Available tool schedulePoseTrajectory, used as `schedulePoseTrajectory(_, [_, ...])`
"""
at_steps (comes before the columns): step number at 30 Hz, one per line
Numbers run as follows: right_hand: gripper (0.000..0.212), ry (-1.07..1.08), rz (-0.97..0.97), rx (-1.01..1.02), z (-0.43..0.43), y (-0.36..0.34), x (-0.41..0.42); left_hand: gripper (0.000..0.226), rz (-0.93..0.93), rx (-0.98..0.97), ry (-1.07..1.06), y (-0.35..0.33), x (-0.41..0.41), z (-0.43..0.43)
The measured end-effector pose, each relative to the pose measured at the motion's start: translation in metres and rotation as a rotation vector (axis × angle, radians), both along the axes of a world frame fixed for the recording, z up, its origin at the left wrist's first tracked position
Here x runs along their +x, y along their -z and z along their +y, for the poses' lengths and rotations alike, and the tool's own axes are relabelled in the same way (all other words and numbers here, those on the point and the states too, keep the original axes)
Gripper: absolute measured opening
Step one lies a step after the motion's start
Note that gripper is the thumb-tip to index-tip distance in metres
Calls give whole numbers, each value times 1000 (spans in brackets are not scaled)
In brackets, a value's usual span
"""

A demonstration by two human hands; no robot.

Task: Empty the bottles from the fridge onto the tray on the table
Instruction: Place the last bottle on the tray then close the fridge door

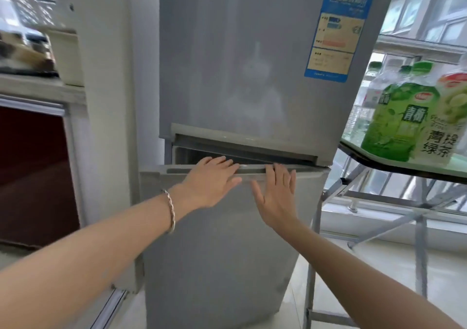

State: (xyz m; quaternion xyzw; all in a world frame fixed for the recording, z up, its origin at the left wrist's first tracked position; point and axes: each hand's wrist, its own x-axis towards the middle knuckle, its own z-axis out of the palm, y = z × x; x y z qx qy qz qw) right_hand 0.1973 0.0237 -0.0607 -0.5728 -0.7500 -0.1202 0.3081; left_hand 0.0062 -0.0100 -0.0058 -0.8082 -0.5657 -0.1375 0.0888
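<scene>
Dark-red cabinet: far left, under a pale counter.
Left hand: silver bracelet on the wrist; straight fingers lie flat on the lower door's top edge.
Lower door: grey, slightly ajar, hiding the inside.
Right hand: fingers spread, flat against the door front, holding nothing.
Fridge: blue sticker, its writing blurred.
Bottles: green-capped, standing on the table at right; one label reads 绿茶.
</scene>
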Motion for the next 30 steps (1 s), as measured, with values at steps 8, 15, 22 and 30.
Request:
schedulePoseTrajectory(8, [87,1,-310,-3,38,2,6,88,193,336,-93,57,-23,41])
schedulePoseTrajectory(15, [103,0,-344,11,60,1,0,106,177,201,-229,49,-14,68])
schedulePoseTrajectory(22, [102,-21,-329,-10,55,-4,0,111,228,128,-285,41,-10,63])
schedulePoseTrajectory(30, [90,-301,67,-86,13,-22,21,98,-111,-74,-215,-3,-4,38])
